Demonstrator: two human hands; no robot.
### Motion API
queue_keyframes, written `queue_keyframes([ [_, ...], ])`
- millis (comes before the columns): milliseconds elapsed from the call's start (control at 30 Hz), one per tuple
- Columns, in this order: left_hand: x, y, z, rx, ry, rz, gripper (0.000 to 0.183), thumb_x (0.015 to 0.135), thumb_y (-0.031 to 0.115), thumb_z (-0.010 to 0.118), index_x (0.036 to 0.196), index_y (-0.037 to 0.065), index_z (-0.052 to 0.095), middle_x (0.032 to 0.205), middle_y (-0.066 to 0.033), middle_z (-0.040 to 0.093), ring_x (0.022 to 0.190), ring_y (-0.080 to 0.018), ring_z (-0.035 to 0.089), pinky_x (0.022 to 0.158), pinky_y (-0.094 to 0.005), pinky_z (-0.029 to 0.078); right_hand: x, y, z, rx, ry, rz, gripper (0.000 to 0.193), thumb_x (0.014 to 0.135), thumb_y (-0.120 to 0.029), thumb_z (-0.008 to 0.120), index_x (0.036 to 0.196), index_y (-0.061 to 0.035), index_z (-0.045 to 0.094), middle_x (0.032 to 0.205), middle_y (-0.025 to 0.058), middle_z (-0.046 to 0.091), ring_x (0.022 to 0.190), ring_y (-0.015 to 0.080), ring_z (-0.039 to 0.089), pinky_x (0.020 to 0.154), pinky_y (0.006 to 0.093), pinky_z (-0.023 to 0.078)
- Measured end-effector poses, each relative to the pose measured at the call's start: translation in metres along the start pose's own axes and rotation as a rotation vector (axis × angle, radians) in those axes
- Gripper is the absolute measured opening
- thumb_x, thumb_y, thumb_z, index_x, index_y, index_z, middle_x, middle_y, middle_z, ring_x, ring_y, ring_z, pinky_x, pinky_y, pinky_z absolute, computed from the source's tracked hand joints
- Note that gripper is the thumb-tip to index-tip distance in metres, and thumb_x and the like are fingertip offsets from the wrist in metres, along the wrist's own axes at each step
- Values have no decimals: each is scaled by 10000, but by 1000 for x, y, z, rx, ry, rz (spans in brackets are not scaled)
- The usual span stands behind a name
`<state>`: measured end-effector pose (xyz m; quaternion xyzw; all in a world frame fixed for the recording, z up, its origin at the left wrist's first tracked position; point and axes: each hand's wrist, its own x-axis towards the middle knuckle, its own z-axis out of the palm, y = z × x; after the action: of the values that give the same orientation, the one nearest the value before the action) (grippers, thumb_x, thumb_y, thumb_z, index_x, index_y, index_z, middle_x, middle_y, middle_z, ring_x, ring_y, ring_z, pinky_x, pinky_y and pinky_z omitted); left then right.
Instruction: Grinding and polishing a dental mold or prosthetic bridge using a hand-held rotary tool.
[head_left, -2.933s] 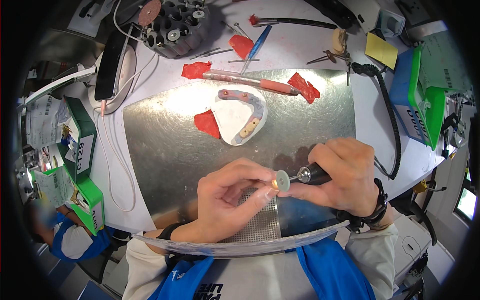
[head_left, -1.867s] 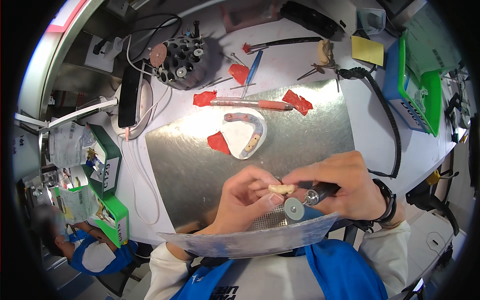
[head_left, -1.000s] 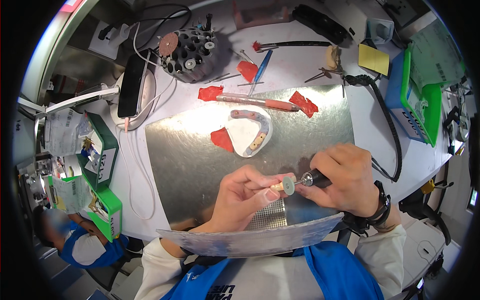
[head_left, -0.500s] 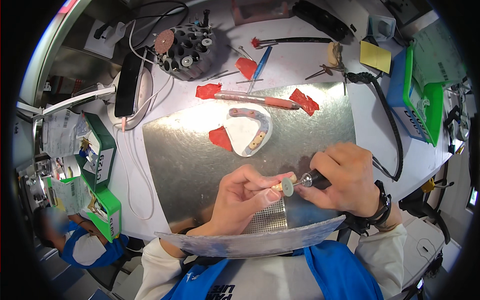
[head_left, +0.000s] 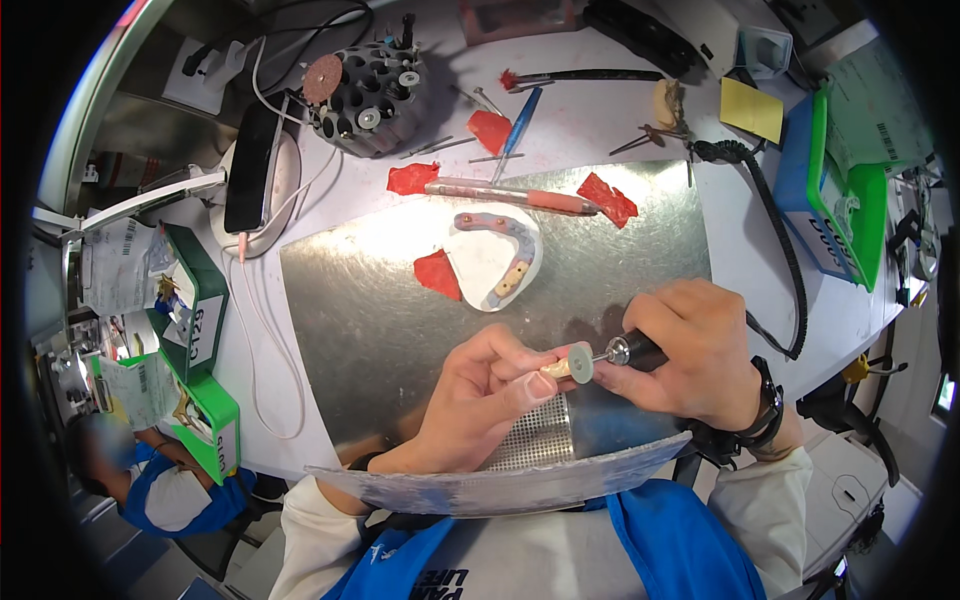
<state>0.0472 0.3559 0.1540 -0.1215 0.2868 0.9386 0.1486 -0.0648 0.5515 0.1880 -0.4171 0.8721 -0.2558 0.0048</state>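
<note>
My left hand (head_left: 475, 390) pinches a small tooth-coloured dental bridge (head_left: 554, 370) between thumb and fingers, so part of it is hidden. Wrapped in my right hand (head_left: 695, 345) is a black rotary handpiece (head_left: 640, 351) with a metal collar. A round grey-green grinding disc (head_left: 580, 363) sits on its thin shank, right against the end of the bridge; whether they touch I cannot tell. Beyond the hands, a white plaster dental model (head_left: 470, 265) with a grey gum arch and a few tooth-coloured parts lies on the metal sheet (head_left: 370, 330).
Red wax pieces (head_left: 437, 275) and a pink-gripped pen (head_left: 510, 195) lie around the model. A bur holder (head_left: 365, 100) and a phone (head_left: 255, 165) stand at far left. Green trays (head_left: 215, 420) flank the left edge; a coiled cord (head_left: 785, 250) runs right. A transparent shield (head_left: 500, 485) spans below my hands.
The grinding disc has turned its face more towards the view and shifted slightly up and right. Both hands keep their grips, with the fingers and bridge slightly re-angled.
</note>
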Motion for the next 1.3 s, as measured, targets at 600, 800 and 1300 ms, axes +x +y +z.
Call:
queue_keyframes([
  [600,0,1,5,-38,50,0,78,906,13,603,921,64,546,1084,-212,651,1222,-264,533,1020,-419,440,-1,0,4,-39,-3,-57,413,619,-432,777,655,-111,520,570,29,453,500,230,476,474,352,353],
  [800,-1,-1,1,-9,40,12,93,903,-21,588,918,62,548,1045,-205,663,1220,-278,535,1024,-398,431,-1,-1,6,-42,14,-80,400,620,-422,774,666,-115,521,580,26,450,507,222,475,475,350,347],
  [1300,0,0,0,7,13,8,86,916,33,597,949,81,534,1137,-221,631,1216,-286,537,1015,-416,435,-3,1,5,-17,36,-16,401,572,-394,809,650,-116,531,551,23,459,496,231,494,476,348,368],
])
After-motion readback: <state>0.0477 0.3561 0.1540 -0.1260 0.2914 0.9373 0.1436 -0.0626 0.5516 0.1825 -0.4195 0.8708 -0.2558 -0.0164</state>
